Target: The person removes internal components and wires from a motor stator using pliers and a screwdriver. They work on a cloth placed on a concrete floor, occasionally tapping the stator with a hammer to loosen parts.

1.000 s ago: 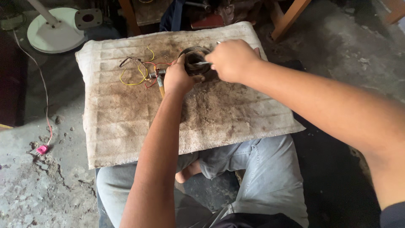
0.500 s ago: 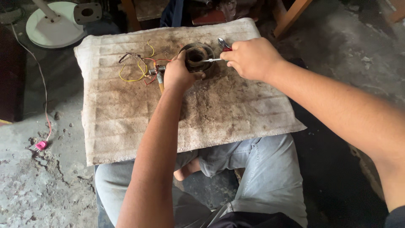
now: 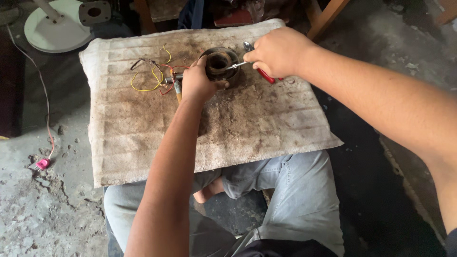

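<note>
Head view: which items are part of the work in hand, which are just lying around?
In use:
- left hand steadying the round metal motor part
- right hand holding red-handled pliers
- yellow and red wires beside it
- dirty ribbed board underneath

Lying about:
- white round fan base
- pink plug on the floor

— Any packages, labels, signs or screens here?
— None that I can see.
— Nothing on the floor either?
— No, nothing of that kind shows anywhere in view.
</note>
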